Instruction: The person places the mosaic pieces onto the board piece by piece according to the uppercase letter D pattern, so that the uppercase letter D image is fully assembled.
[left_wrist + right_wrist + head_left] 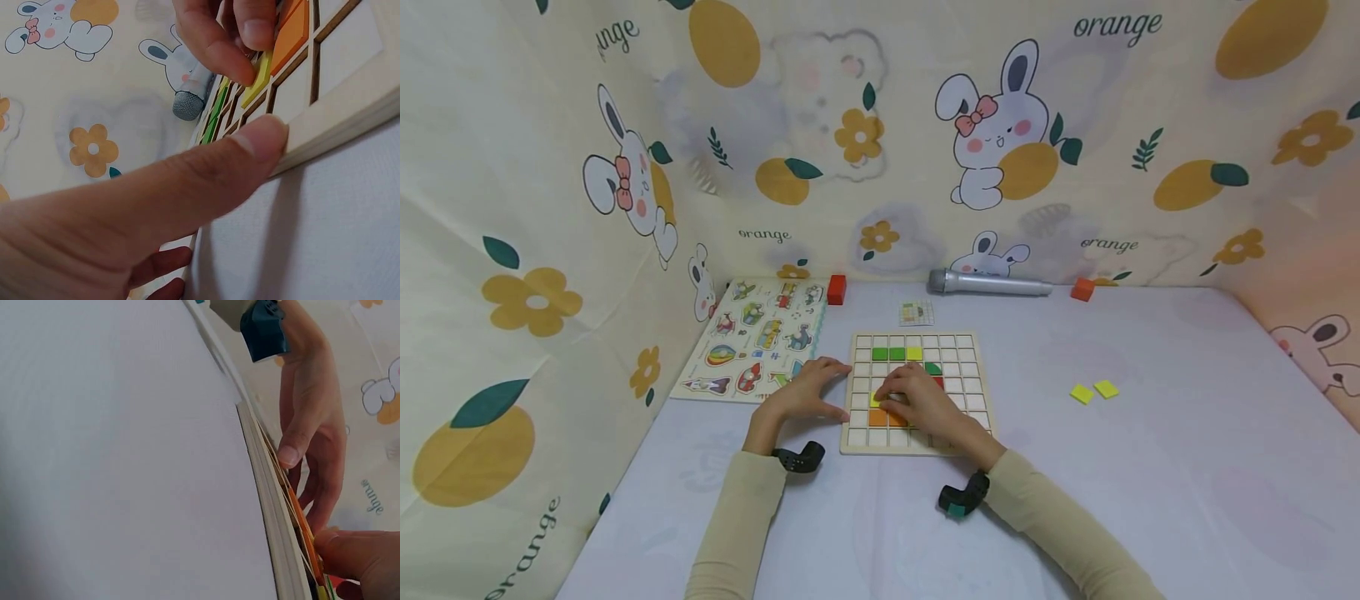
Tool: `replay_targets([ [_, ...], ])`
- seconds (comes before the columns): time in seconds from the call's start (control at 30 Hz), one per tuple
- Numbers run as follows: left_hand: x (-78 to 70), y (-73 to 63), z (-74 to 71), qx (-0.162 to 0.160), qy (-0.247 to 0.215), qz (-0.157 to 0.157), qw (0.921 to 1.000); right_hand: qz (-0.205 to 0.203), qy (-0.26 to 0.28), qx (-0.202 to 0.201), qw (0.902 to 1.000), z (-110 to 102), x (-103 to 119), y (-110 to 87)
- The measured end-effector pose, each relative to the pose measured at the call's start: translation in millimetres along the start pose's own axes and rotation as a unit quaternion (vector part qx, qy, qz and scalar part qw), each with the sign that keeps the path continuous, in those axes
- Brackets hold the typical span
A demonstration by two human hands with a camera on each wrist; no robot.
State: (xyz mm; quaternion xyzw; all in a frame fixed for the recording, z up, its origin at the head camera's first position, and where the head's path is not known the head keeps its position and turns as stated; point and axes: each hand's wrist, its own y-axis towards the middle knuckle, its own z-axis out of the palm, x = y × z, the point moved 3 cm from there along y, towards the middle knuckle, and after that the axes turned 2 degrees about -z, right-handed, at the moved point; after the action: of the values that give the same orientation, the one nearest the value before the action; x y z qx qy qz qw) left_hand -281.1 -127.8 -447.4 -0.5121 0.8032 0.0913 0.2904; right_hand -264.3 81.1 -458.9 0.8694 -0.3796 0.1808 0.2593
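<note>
A wooden grid board (880, 451) lies in front of me. The right hand (921, 400) is over its lower left part, with thumb and forefinger pinching a yellow square tile (255, 89) at a cell. Just below that cell are orange tiles (877, 418), partly covered by the hand. My left hand (805, 392) rests at the board's left edge, fingers spread, its thumb (262, 139) touching the wooden rim. Green tiles (888, 354) and another yellow tile (913, 353) fill cells in an upper row. A green rounded piece (932, 368) and a red piece (938, 382) show beyond the right hand.
Two loose yellow tiles (1093, 392) lie to the right of the board. Behind it is a small pattern card (916, 312). A picture puzzle board (748, 333) lies at left. Along the back are a grey microphone (990, 283) and two red blocks, one left (837, 290), one right (1082, 289).
</note>
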Motion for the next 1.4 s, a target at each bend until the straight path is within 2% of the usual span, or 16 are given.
replay_targets([
  [0.23, 0.6, 0.4, 0.3, 0.002, -0.002, 0.001, 1.0000, -0.004, 0.007, -0.020, 0.9998, -13.9, -6.3, -3.4],
  [0.5, 0.0, 2.3, -0.5, -0.001, 0.008, 0.001, 1.0000, -0.017, 0.016, -0.067, 0.9975, -47.1, -26.1, -24.8],
  [0.6, -1.0, 1.8, -1.1, 0.001, 0.005, 0.001, 1.0000, -0.007, 0.029, -0.068, 0.9972, -60.8, -33.8, -34.5],
  [0.7, -0.6, 1.2, -1.3, 0.003, 0.003, 0.000, 1.0000, 0.021, 0.034, -0.065, 0.9971, -75.2, -39.5, -43.9],
  [0.9, 2.3, 2.5, 1.0, 0.005, 0.007, 0.000, 1.0000, 0.057, 0.004, -0.080, 0.9951, -101.1, -53.6, -65.4],
  [1.23, 2.7, 3.5, 0.9, 0.008, 0.007, -0.001, 0.9999, 0.050, -0.066, -0.132, 0.9877, -140.1, -74.0, -104.8],
  [1.4, 2.2, 3.5, 0.8, 0.009, 0.007, 0.001, 0.9999, 0.064, -0.093, -0.146, 0.9828, -154.7, -80.3, -118.6],
])
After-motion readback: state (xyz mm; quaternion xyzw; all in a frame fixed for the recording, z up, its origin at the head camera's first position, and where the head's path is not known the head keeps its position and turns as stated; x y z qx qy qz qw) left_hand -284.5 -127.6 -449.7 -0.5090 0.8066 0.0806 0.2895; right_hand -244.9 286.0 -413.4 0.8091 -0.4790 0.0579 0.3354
